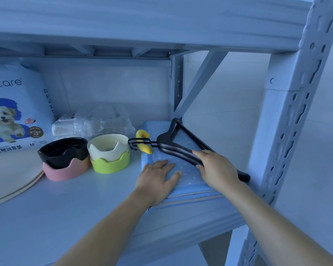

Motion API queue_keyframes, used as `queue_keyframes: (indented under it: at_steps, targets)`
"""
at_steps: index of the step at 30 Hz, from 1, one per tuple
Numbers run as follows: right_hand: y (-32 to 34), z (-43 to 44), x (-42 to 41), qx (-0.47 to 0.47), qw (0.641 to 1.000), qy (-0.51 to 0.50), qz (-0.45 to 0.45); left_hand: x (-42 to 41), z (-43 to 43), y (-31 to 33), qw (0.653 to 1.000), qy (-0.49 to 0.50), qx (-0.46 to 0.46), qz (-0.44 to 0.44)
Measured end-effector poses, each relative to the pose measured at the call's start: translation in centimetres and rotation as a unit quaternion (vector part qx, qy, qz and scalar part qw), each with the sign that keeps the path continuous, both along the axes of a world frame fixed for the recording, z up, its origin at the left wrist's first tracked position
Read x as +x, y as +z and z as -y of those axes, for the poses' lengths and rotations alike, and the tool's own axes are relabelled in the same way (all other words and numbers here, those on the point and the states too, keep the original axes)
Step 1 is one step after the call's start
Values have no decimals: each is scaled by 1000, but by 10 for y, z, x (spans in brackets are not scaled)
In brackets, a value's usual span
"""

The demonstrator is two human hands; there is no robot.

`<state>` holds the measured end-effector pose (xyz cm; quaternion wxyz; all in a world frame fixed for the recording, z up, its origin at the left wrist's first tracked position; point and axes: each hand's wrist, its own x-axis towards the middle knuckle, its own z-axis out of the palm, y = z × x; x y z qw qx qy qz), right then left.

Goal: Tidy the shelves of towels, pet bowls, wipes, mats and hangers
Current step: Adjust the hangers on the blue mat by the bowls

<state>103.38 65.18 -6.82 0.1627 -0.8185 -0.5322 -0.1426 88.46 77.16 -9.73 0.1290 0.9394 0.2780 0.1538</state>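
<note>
Black hanger [178, 153] in curled fingers of right hand [217, 169]; blue mat [189, 172] under flat fingers of left hand [156, 179]

Your left hand [158, 177] lies flat, palm down, fingers spread. Your right hand [217, 169] curls its fingers round the black hanger [177, 150]. Both forearms reach forward, bare.

White shelf [75, 208] carries bowls [65, 166], blue mat [189, 182], pad pack [13, 112].
</note>
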Motion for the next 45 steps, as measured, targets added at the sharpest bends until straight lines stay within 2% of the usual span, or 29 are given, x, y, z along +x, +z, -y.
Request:
queue_keyframes:
  at_steps: [14,21,28,37,45]
  targets:
    - [3,-1,1,7,999,28,-19,-6,14,7,999,33,-12,-15]
    - [13,9,3,49,994,53,-77,-8,17,10,999,28,-15,-9]
    - [13,19,7,-44,999,-7,6,-10,14,7,999,26,-26,27]
    - [11,18,9,-22,998,18,-59,-11,8,15,998,6,-36,53]
    - [10,10,10,0,996,6,-94,-7,0,8,999,3,-37,33]
